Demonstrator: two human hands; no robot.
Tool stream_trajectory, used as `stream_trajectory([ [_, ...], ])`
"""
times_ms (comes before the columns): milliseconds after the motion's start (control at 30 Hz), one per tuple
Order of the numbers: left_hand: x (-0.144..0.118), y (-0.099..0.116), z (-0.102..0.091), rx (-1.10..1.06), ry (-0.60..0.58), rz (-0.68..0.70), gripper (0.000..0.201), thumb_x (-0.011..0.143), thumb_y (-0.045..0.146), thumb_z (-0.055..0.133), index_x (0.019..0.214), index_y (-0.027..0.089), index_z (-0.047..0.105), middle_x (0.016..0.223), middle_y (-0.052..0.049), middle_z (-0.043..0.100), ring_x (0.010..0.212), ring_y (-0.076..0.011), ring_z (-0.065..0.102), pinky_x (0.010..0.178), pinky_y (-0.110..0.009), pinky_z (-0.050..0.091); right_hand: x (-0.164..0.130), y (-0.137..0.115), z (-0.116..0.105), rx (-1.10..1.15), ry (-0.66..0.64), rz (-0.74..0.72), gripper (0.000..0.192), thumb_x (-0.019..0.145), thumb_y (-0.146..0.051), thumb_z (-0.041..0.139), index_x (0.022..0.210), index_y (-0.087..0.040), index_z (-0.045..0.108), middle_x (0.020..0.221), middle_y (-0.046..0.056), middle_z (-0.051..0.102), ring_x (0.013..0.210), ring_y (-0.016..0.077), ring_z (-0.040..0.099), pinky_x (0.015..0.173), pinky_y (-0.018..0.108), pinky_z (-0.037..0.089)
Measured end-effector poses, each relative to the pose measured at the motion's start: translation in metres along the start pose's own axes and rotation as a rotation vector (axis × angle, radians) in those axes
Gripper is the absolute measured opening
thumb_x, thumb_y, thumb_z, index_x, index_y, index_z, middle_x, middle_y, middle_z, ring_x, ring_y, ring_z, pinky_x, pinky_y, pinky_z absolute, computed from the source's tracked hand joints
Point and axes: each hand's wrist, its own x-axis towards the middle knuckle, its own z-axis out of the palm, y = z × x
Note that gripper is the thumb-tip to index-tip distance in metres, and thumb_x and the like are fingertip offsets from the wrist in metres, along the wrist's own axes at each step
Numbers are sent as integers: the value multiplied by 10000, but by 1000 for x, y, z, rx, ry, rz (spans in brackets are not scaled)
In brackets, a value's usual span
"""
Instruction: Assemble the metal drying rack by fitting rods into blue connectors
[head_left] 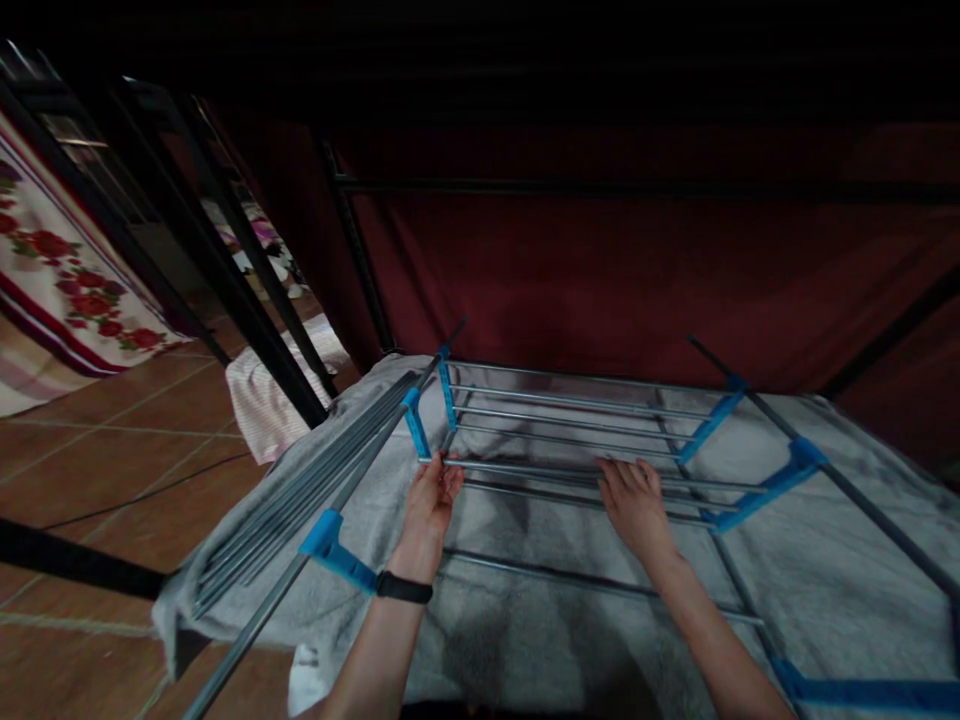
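- Dark red curtain fills the back of the view, with black metal frame bars in front of it and to the left.
- Tiled floor lies left, terracotta colour; a floral cloth hangs at far left and a pale pink checked cloth lies on the tiles beside the frame.
- Grey towel is spread flat, covering the surface under the rack; its left edge droops over towards the floor.
- Metal drying rack lies flat on top of the towel: silver rods, blue plastic joints. The folded left wing is a bundle of rods angled along the towel's left edge.
- Left hand is at the near-left corner of the rod grid, fingers curled loosely on the end of a rod just beside a blue joint. Black wristband on that wrist.
- Right hand is palm down, fingers extended and spread over the middle rods, pressing or resting on them; not closed around anything.
- Both hands are on the same near rods, well apart.
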Motion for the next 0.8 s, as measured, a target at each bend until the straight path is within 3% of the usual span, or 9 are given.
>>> stream_trajectory([
  [333, -7, 19, 18, 7, 76, -61, 247, 964, 87, 498, 753, 174, 590, 711, -7, 680, 676, -126, 679, 724, -274, 604, 5, 27, -12, -31, -114, 202, 285, 896, -110, 536, 1135, -196, 666, 1005, 82, 699, 1001, 258, 560, 1021, 417, 329],
  [600, -5, 36, 34, 64, 37, 29, 251, 1011, 230, 440, 821, 198, 601, 741, -14, 689, 749, -142, 696, 747, -273, 613, 13, 37, -21, 14, -202, 266, 291, 922, -129, 510, 1154, -193, 673, 1041, 99, 686, 1003, 259, 555, 930, 405, 364],
  [800, -11, 40, 38, 108, 22, 98, 218, 1002, 208, 435, 876, 226, 612, 730, -9, 692, 779, -159, 697, 730, -288, 618, 15, 38, -23, 29, -211, 274, 287, 916, -113, 498, 1121, -185, 686, 1050, 98, 700, 1008, 250, 569, 916, 386, 359],
])
